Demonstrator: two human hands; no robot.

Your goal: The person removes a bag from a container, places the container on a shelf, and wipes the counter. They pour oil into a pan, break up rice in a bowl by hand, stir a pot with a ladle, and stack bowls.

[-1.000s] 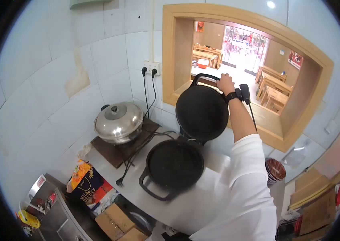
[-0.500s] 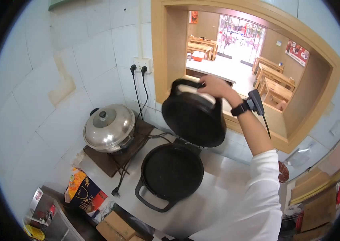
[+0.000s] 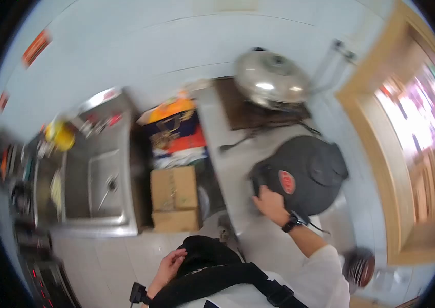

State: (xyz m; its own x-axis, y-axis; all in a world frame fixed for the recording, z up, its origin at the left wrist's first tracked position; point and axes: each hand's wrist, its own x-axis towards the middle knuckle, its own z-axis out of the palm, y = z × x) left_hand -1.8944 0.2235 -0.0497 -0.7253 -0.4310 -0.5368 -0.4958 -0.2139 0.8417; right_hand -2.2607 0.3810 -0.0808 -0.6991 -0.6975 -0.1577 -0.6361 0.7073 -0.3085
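Close to the body, left hand (image 3: 170, 264), fingers loosely bent, apparently empty. Farther out, right hand (image 3: 271, 205), the nearer, at the handle (image 3: 255, 176) of a closed round black metal griddle (image 3: 302, 172) on the grey metal counter (image 3: 235, 164), long axis from handle to hinge (image 3: 336, 160), beyond and rightward of the fingers. Cannot tell grip from light touch. Blurred, partly covered: handle; hidden: both cooking faces.

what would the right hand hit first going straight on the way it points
Most likely the handle of the closed black griddle; the right hand seems against it, though blur obscures contact.
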